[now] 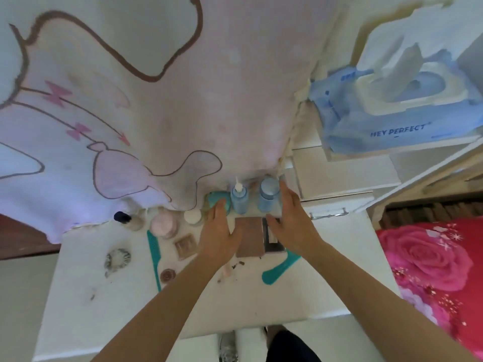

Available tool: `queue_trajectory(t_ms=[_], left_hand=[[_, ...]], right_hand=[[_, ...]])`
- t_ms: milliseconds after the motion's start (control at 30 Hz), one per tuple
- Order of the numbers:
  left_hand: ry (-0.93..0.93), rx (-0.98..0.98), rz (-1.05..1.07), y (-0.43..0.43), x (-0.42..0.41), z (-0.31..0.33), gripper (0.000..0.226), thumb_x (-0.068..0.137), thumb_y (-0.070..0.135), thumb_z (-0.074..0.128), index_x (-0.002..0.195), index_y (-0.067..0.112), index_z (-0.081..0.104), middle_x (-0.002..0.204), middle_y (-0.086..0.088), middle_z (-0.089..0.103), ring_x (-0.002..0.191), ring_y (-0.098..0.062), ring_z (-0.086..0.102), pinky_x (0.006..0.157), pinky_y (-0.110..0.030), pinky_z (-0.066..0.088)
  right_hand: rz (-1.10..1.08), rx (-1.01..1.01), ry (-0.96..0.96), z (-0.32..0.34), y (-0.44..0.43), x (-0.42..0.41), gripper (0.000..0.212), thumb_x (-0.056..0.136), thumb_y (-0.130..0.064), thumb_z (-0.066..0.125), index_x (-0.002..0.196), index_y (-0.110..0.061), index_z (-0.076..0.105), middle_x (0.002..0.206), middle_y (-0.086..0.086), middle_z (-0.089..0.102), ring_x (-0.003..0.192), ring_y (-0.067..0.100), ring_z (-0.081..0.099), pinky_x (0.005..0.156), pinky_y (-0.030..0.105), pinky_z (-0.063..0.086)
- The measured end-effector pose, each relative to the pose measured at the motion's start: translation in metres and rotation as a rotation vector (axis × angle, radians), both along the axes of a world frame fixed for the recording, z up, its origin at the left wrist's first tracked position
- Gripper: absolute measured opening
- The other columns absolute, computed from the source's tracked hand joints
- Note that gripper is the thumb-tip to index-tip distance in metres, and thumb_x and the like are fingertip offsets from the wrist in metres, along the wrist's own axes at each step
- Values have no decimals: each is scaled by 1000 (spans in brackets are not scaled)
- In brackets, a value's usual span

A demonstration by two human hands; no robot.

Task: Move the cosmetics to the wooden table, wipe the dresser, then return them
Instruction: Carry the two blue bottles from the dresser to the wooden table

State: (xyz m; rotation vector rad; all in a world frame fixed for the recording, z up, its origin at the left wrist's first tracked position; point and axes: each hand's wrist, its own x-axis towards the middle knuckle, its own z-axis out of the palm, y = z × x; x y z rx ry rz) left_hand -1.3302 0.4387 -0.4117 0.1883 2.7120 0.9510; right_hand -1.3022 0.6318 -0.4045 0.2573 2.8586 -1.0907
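Light: bright, soft, even daylight; source unseen.
Shadows: faint under the forearms on the dresser (326,270).
Blur: slightly soft overall.
Distortion: strong wide-angle bending towards the frame's edges.

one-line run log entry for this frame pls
phase: clearing not begun | left hand: open by teal case | right hand: open beside blue jar | pump bottle: upright on dresser

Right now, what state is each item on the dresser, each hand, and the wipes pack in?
Left hand: open, empty, reaching.
Right hand: open, empty, beside the capped bottle.
Pump bottle: upright, untouched.
Capped bottle: upright, cap on.
Brown palette: closed, flat.
Pink jar: lid on.
Wipes pack: lid open, wipe sticking out.
Dresser: dusty, not yet cleared.
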Motion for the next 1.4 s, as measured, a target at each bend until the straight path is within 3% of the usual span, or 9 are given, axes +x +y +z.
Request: queue_trajectory(t_ms=[233,433,533,667,767,867,1000,1133,1400], left_hand=[[-51,93,172,35,-29,-37,67,86,29,67,144,18,34,137,-4,51,122,-22,51,93,-33,45],[-21,90,204,42,-48,-43,50,88,39,64,130,20,44,115,-2,62,96,-24,62,72,-30,48],[-16,128,219,39,-44,-33,43,90,42,61,125,20,47,106,-1,65,89,-23,64,67,-28,48],[90,185,292,25,-22,-2,45,84,53,63,118,26,47,88,21,60,75,3,59,57,-6,41],[132,219,347,10,-5,28,40,82,55,64,113,36,47,86,30,56,78,13,55,63,-6,39],[188,242,439,-7,11,53,37,82,50,68,111,35,49,89,30,58,84,9,57,67,-15,45],[249,264,579,-36,36,80,35,82,46,70,109,35,49,98,20,63,92,-4,62,74,-24,52],[313,262,716,-81,72,102,38,84,42,70,114,27,52,102,18,64,93,-7,63,78,-30,52],[553,230,987,-219,204,167,48,78,49,72,121,33,56,100,27,63,90,0,62,74,-20,48]], right_hand=[[-166,-184,59,-36,-12,-44,73,85,-7,69,145,-17,29,141,10,43,126,27,47,105,41,44],[-148,-224,62,-41,-10,-57,67,81,-5,74,133,-13,34,128,6,49,114,22,52,98,39,48],[-168,-288,50,-33,-7,-53,67,83,-8,75,129,-24,28,124,2,50,107,20,56,92,37,52],[-341,-492,61,-11,-10,-37,71,75,-12,83,125,-29,36,116,-14,52,105,5,57,90,21,52],[-367,-581,64,6,-16,-25,67,69,-16,87,115,-37,44,108,-26,55,99,-11,56,75,6,47],[-357,-721,32,21,-25,-15,60,68,-20,89,107,-44,49,111,-22,61,100,-4,60,80,18,51],[-282,-874,-13,36,-41,-10,57,69,-16,88,110,-37,55,117,-8,65,105,9,64,87,32,54],[-118,-888,-12,59,-73,-4,57,71,-10,86,110,-38,55,119,-8,64,107,7,63,86,24,52],[304,-869,178,126,-218,53,52,74,-8,84,113,-29,58,108,-20,64,103,-1,59,81,13,51]])
